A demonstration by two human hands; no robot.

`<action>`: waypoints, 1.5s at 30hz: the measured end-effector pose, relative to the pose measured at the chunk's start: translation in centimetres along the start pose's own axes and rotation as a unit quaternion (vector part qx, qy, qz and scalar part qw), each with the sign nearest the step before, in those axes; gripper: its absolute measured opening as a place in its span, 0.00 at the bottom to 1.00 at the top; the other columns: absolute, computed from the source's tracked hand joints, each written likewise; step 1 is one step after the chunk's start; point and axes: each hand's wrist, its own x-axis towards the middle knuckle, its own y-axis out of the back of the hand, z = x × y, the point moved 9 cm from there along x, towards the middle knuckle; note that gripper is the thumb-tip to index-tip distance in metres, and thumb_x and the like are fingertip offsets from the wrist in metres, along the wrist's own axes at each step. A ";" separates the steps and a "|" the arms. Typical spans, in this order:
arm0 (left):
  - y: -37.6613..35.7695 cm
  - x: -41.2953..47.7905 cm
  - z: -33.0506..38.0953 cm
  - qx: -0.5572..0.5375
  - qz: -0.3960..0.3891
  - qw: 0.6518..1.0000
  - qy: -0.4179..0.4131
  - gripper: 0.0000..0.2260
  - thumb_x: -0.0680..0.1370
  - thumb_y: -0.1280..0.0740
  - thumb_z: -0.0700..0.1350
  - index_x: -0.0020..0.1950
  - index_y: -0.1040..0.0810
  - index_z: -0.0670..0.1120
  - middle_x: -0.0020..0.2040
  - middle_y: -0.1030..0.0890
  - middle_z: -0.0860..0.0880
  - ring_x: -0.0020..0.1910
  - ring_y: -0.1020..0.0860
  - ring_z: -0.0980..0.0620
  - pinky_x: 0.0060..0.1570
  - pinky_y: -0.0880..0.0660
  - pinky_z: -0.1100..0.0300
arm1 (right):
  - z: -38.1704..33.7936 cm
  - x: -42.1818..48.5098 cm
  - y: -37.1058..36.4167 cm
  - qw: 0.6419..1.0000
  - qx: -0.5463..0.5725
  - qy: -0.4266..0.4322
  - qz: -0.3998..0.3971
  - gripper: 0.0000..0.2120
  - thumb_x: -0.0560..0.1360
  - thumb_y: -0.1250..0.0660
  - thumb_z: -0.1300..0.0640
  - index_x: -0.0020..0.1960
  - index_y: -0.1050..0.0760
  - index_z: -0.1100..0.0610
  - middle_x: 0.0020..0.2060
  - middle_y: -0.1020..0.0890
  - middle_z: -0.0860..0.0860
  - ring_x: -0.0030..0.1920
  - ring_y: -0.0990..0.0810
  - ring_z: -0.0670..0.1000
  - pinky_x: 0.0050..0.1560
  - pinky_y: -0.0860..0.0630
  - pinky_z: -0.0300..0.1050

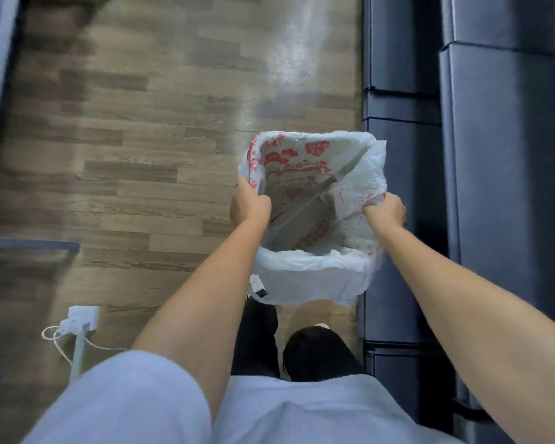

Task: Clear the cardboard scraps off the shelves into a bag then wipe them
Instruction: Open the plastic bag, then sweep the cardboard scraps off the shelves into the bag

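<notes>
- One white plastic bag with red print (314, 200): I see my left hand (250, 205) and right hand (385, 209) each gripping its rim, mouth spread.
- One white power strip (79, 319) lies on the wood-look floor (141, 155).

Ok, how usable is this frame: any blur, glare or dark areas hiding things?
Head view: motion blur softens the wooden floor, worst at left; a glare patch whitens it near the shelves; those dark shelves lose detail; the bag and the left hand and right hand gripping its rim are readable.
</notes>
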 end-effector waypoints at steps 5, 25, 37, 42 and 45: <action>7.7 -0.8 -0.7 -0.030 0.050 0.998 0.024 0.17 0.75 0.42 0.34 0.63 0.30 0.43 0.58 0.22 0.40 0.57 0.24 0.39 0.55 0.27 0.53 | -7.2 -3.5 -1.1 0.998 -0.024 0.046 -0.035 0.08 0.75 0.38 0.64 0.51 0.22 0.63 0.52 0.20 0.61 0.49 0.22 0.60 0.47 0.24 0.49; 18.3 7.4 7.1 -0.202 0.231 0.941 0.141 0.20 0.77 0.43 0.34 0.69 0.33 0.43 0.66 0.26 0.43 0.63 0.27 0.40 0.61 0.29 0.51 | -36.7 2.9 -5.7 0.937 -0.094 0.300 -0.154 0.08 0.74 0.39 0.65 0.48 0.22 0.59 0.42 0.21 0.56 0.43 0.23 0.57 0.42 0.28 0.44; 22.8 14.1 13.2 -0.292 0.318 0.881 0.192 0.18 0.77 0.42 0.34 0.67 0.31 0.42 0.64 0.24 0.42 0.62 0.25 0.40 0.60 0.27 0.52 | -53.9 5.4 -7.7 0.878 -0.148 0.407 -0.204 0.11 0.72 0.44 0.65 0.44 0.23 0.63 0.31 0.26 0.52 0.38 0.28 0.56 0.38 0.32 0.43; 26.5 18.0 13.9 -0.302 0.347 0.866 0.197 0.18 0.78 0.40 0.36 0.68 0.31 0.42 0.66 0.26 0.43 0.64 0.27 0.41 0.63 0.27 0.50 | -59.8 5.0 -10.9 0.860 -0.157 0.431 -0.225 0.10 0.73 0.44 0.66 0.39 0.25 0.61 0.30 0.27 0.52 0.37 0.28 0.55 0.33 0.33 0.41; 29.1 20.7 14.3 -0.316 0.355 0.859 0.192 0.19 0.78 0.40 0.36 0.69 0.32 0.43 0.66 0.26 0.42 0.65 0.27 0.41 0.64 0.27 0.49 | -63.6 4.6 -12.8 0.851 -0.157 0.441 -0.237 0.09 0.73 0.44 0.65 0.39 0.27 0.59 0.27 0.30 0.50 0.34 0.30 0.55 0.26 0.36 0.39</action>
